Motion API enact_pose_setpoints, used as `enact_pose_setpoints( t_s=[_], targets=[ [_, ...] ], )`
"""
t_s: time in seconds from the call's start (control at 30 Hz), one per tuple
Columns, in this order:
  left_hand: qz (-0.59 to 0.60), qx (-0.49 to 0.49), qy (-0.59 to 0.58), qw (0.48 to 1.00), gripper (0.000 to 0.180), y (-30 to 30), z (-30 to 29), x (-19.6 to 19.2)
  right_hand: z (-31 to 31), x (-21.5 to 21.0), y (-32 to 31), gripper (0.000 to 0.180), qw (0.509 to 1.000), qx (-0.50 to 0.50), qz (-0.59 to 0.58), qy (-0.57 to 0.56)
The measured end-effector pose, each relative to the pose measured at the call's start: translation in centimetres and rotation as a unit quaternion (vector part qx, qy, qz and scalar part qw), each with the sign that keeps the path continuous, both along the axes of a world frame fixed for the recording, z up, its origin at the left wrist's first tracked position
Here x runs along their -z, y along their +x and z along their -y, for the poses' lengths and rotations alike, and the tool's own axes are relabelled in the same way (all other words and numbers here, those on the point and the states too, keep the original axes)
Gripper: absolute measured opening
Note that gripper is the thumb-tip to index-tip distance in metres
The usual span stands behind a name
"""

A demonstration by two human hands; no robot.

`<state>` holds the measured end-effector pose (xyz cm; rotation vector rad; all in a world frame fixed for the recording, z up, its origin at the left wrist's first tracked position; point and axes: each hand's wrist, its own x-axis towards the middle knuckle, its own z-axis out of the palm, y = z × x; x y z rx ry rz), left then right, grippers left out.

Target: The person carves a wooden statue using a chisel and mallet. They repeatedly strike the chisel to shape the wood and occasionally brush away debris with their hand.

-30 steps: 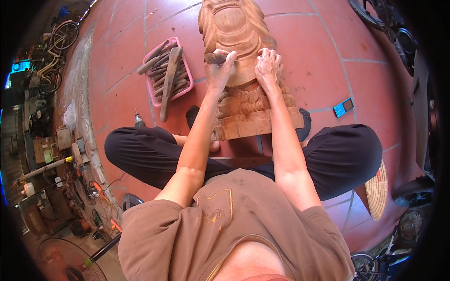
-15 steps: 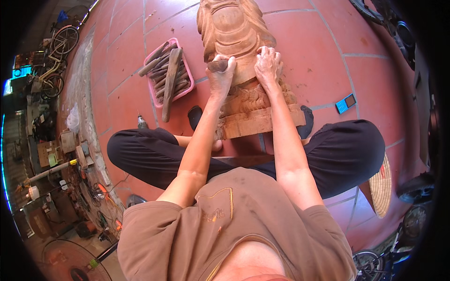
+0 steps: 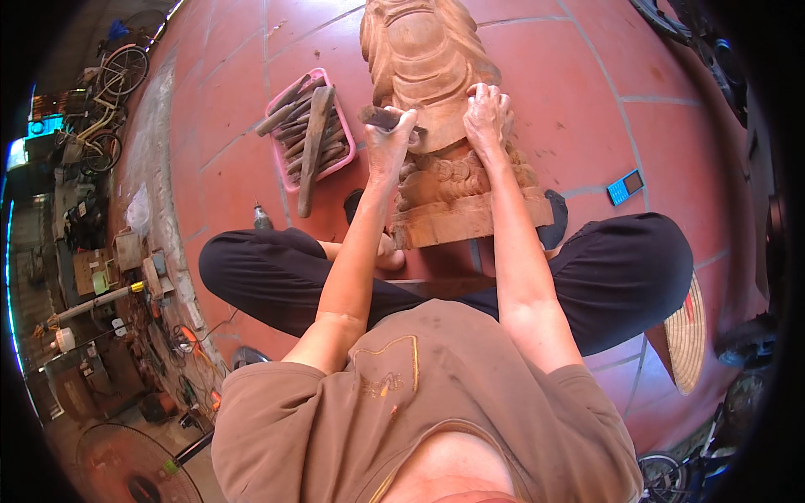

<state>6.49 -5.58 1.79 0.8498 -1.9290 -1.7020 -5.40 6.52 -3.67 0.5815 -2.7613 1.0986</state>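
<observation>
A carved wooden statue (image 3: 423, 63) with draped folds lies on the floor before me, its carved base (image 3: 444, 220) towards my body. My left hand (image 3: 391, 142) is closed around the brown handle of a chisel (image 3: 381, 117) at the statue's left edge. The handle's end sticks out to the left, and the blade is mostly hidden by the fingers. My right hand (image 3: 488, 120) presses on the statue's right side above the base, its fingers curled over the wood. Left of the statue, a pink basket (image 3: 276, 151) holds several wooden-handled tools, with a long wooden mallet (image 3: 315, 151) lying across them.
A blue phone (image 3: 625, 188) lies on the red tiles at right. My crossed legs (image 3: 616, 281) flank the base. By my left knee stands a small drill-like tool (image 3: 262, 218). A woven hat (image 3: 685, 339) is behind my right knee. Bicycles, cords and a fan (image 3: 138, 465) line the left.
The chisel has swung in my left hand, so its handle points more to the left. My right hand stays on the statue. The whole view has shifted slightly.
</observation>
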Motion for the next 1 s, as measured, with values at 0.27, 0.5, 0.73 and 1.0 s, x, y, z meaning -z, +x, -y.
enact_pose_setpoints(
  t_s=[0.27,0.5,0.73,1.0],
  targets=[
    [-0.078,-0.063,0.008,0.995,0.014,-0.4,-0.1,1.6,0.2,0.5,-0.1,0.016,1.0,-0.006,-0.014,0.0],
    [-0.122,-0.086,0.059,0.987,0.014,-0.6,1.2,1.9,0.4,-0.6,0.3,0.016,1.0,-0.008,0.016,-0.001],
    [-0.04,-0.059,-0.044,0.996,0.017,-1.1,-0.3,0.5,0.1,-0.6,0.0,0.023,1.0,-0.005,0.014,0.013],
    [-0.125,-0.09,-0.024,0.988,0.016,-2.2,-0.2,1.4,0.2,-0.3,0.1,0.023,1.0,-0.013,0.018,0.006]
  ],
)
